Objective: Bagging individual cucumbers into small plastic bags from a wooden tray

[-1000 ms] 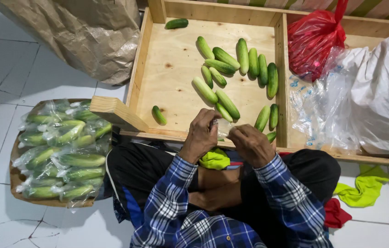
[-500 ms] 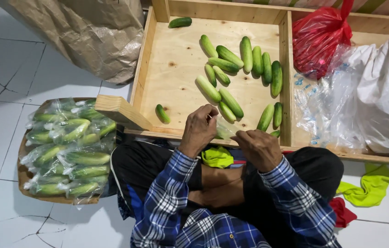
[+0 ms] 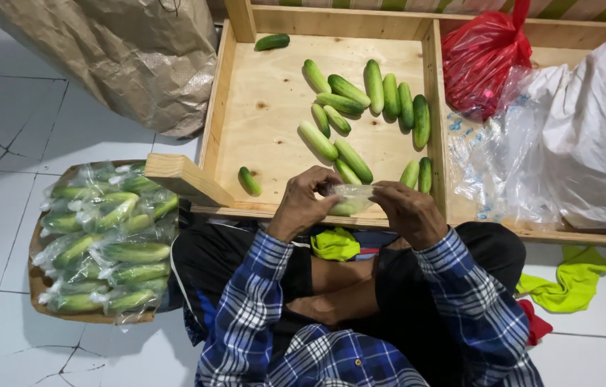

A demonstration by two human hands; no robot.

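A clear plastic bag (image 3: 352,193), thin and crinkled, sits stretched between our left hand (image 3: 303,204) and right hand (image 3: 410,211), both pinching it at the near edge of the plywood tray (image 3: 267,115), where smooth green cucumbers (image 3: 360,100) lie.

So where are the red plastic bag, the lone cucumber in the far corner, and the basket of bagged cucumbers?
Red plastic bag (image 3: 484,61), head view, bulging middle.
Lone cucumber (image 3: 272,42), head view, its middle.
Basket (image 3: 39,285), head view, bare rim.
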